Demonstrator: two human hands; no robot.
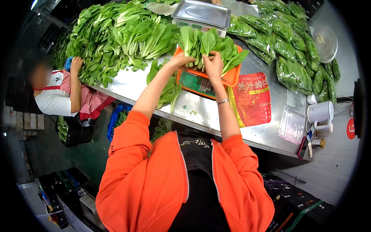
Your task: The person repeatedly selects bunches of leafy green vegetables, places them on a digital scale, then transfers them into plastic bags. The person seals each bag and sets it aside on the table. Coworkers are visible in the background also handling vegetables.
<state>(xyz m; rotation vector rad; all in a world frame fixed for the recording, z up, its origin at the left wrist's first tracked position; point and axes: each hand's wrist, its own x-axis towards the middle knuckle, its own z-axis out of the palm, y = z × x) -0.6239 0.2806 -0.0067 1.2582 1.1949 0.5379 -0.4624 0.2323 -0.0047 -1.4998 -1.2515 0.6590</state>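
Both my hands are over the orange tray of a digital scale, at loose leafy greens lying in it. My left hand has its fingers bent at the stems on the left side of the tray; whether it grips them is hard to tell. My right hand, with a metal bracelet at the wrist, pinches the stem of an upright leafy green. More loose greens lie on the metal table beside the scale, left of its display.
A large heap of greens covers the back left, near a co-worker in an apron. Behind stands a second scale. Bagged greens, a red rice sack, plastic bags, a white kettle and a fan are at right.
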